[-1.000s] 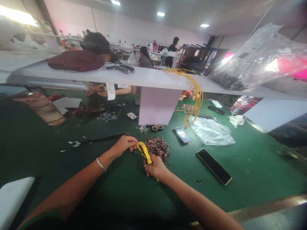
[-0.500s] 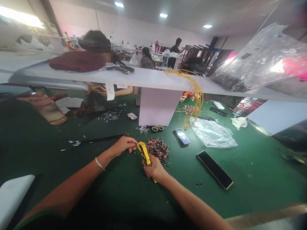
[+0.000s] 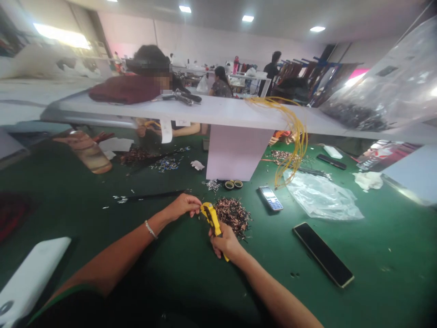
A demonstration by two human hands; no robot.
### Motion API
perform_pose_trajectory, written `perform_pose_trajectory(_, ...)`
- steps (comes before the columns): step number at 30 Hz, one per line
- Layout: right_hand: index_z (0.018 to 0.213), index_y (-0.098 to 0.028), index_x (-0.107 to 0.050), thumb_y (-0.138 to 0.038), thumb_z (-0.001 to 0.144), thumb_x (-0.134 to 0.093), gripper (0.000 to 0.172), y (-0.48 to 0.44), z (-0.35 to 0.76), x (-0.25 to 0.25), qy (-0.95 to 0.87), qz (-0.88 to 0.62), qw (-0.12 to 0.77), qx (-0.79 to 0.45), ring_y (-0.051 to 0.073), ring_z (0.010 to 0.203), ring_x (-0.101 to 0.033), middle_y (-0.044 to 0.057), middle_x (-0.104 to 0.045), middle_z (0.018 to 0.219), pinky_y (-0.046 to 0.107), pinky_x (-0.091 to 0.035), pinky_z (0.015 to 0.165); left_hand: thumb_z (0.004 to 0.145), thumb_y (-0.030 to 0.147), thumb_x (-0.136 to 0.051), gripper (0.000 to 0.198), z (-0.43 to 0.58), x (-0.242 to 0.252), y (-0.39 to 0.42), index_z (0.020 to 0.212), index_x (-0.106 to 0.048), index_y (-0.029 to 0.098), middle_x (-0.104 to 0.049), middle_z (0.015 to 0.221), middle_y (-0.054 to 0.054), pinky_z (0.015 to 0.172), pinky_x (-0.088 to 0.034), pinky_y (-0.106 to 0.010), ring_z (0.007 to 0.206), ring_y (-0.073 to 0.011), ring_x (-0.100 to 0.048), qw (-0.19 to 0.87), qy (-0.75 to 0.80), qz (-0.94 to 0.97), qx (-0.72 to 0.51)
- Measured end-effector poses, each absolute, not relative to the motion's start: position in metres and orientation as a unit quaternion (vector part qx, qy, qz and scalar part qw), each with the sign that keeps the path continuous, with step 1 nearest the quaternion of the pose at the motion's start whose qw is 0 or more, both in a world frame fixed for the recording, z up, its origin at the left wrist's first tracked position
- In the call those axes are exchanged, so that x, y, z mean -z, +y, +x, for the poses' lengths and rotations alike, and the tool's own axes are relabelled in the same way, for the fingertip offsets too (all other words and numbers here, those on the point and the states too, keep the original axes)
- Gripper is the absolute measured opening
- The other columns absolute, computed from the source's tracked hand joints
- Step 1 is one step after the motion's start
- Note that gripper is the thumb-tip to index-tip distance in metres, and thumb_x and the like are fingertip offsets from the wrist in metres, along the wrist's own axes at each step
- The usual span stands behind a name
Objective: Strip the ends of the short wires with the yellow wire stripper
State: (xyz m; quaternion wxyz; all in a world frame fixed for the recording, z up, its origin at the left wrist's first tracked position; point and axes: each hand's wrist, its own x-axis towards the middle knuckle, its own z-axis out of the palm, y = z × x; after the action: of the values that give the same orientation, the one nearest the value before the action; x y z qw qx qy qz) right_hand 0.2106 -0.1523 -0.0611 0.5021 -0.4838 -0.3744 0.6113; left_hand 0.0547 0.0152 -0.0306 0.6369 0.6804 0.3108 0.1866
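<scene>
Centrally, a curved yellow hand tool (image 3: 212, 217) is clasped in the right hand (image 3: 226, 242) over a green tabletop (image 3: 262, 246).
By its rounded head, the left hand (image 3: 185, 205) is pinched together, whether around anything cannot be told; beside the tool, thin coppery-and-black scraps (image 3: 235, 216) are heaped.

One camera does all the looking, and it sits on the person's head. It faces forward and down at the green table (image 3: 266, 259). The left hand (image 3: 185, 205) and the right hand (image 3: 226, 241) are near it, around the middle of what it sees. The view is very wide. It looks over a white shelf (image 3: 225, 109) to the far wall (image 3: 211, 32) and ceiling lights (image 3: 248, 18).
</scene>
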Motion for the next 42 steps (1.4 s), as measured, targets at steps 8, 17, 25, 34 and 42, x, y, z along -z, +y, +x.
perform_pose_trajectory(8,0.081,-0.019,-0.056,-0.019,0.055,-0.065,0.028,-0.153,0.237,0.062,-0.333,-0.408,0.532,-0.663,0.013,0.041,-0.053,-0.005,-0.059,0.054,0.031,-0.051,0.043,0.073,0.025,-0.070,0.017,0.056,0.026,0.009,0.080,-0.073,0.010,-0.071,0.061,-0.003,0.048,-0.044,-0.018,0.044,-0.0071,-0.053,0.575,0.320,0.715,-0.236)
perform_pose_trajectory(17,0.098,-0.017,-0.063,-0.029,0.075,-0.066,0.026,-0.161,0.236,0.046,-0.311,-0.371,0.621,-0.616,0.018,0.061,-0.061,0.002,-0.064,0.074,0.035,-0.053,0.060,0.077,0.015,-0.059,0.018,0.059,0.012,-0.014,0.081,-0.076,0.015,-0.074,0.067,-0.002,0.058,-0.047,-0.018,0.059,-0.0110,-0.064,0.404,0.310,0.815,-0.278)
perform_pose_trajectory(25,0.097,-0.019,-0.060,-0.035,0.066,-0.075,0.038,-0.158,0.235,0.046,-0.318,-0.445,0.605,-0.579,0.021,0.066,-0.065,0.003,-0.067,0.081,0.040,-0.056,0.069,0.081,0.014,-0.059,0.018,0.060,0.009,-0.035,0.078,-0.076,0.018,-0.075,0.078,-0.004,0.068,-0.048,-0.023,0.069,-0.0145,-0.066,0.303,0.252,0.875,-0.282)
perform_pose_trajectory(34,0.078,-0.019,-0.057,-0.021,0.052,-0.069,0.029,-0.150,0.231,0.049,-0.339,-0.445,0.622,-0.548,0.015,0.056,-0.061,-0.004,-0.059,0.065,0.031,-0.052,0.062,0.086,0.024,-0.056,0.023,0.067,0.016,-0.055,0.079,-0.076,0.020,-0.074,0.072,-0.004,0.064,-0.047,-0.023,0.064,-0.0149,-0.066,0.308,0.189,0.900,-0.244)
perform_pose_trajectory(42,0.079,-0.020,-0.053,-0.015,0.052,-0.058,0.028,-0.154,0.230,0.042,-0.376,-0.468,0.595,-0.534,0.011,0.054,-0.053,-0.007,-0.052,0.065,0.026,-0.051,0.057,0.087,0.028,-0.054,0.025,0.068,0.020,-0.056,0.078,-0.076,0.021,-0.075,0.074,-0.001,0.061,-0.049,-0.021,0.064,-0.0140,-0.069,0.308,0.181,0.905,-0.231)
